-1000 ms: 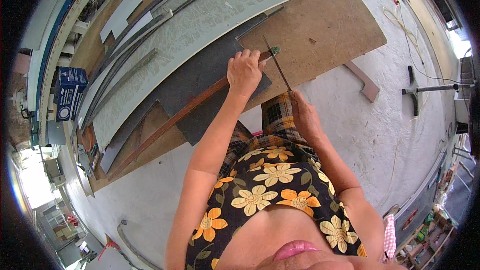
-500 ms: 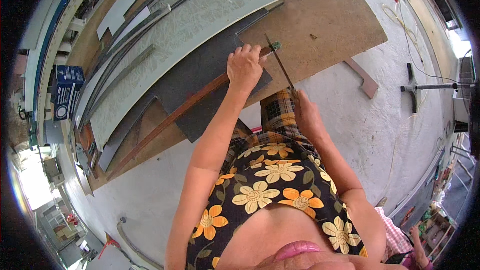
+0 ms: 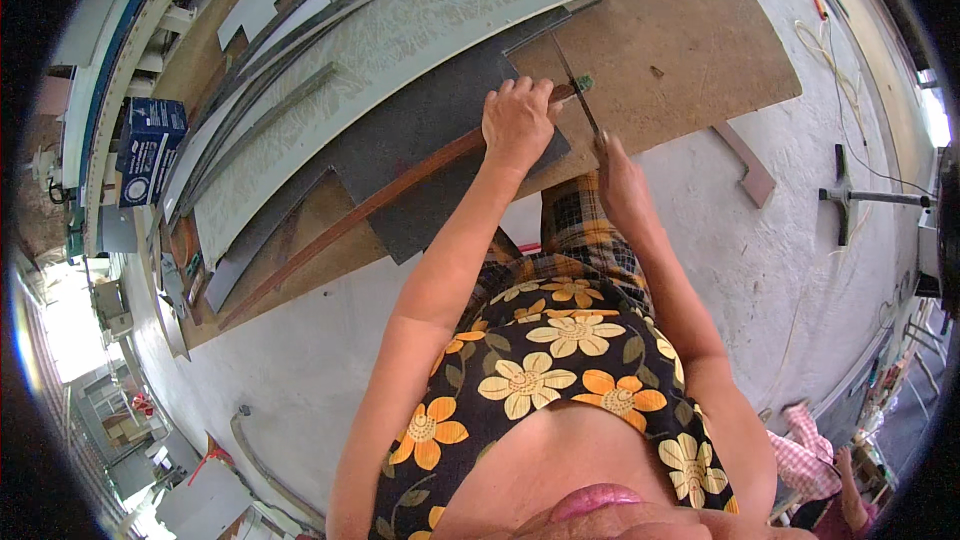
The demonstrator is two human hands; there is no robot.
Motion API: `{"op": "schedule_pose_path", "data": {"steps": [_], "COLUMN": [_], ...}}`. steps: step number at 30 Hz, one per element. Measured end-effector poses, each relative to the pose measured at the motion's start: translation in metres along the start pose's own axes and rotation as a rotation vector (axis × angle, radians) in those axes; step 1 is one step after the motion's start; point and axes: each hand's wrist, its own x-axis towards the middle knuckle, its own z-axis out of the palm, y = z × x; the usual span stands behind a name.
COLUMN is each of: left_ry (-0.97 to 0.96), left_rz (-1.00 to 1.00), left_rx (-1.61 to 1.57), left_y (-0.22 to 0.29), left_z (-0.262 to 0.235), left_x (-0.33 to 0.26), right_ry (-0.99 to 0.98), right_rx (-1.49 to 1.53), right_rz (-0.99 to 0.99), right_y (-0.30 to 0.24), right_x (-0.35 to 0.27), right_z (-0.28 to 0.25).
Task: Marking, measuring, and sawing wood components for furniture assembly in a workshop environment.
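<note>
1. Left grip [image 3: 518,125] is closed on the strip [image 3: 400,183] near its right end.
2. The strip runs leftward across the surface [image 3: 710,60].
3. Right grip [image 3: 622,180] clasps the blade [image 3: 576,80], which crosses the strip's end.

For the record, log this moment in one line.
left hand: holds reddish strip | right hand: holds thin blade | blade: crosses strip near green tip
</note>
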Motion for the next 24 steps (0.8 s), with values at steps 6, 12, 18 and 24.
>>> {"op": "schedule_pose_path", "data": {"steps": [6,12,18,24], "left_ry": [-0.008,0.041,-0.019,-0.007], "left_rz": [-0.002,0.021,-0.002,-0.003], "left_rx": [-0.001,-0.009,-0.005,0.006], "left_y": [-0.001,-0.002,-0.004,-0.003], "left_z": [0.007,0.004,0.007,-0.001], "left_x": [0.003,0.001,0.003,0.0], "right_ry": [0.08,-0.004,0.158,0.116], "right_rx": [0.018,0.131,-0.008,0.016], "right_rz": [-0.129,0.048,-0.171,-0.172], "right_y": [0.015,0.008,0.018,-0.002], "right_x": [0.006,0.01,0.012,0.005], "right_z": [0.016,0.008,0.025,0.013]}}
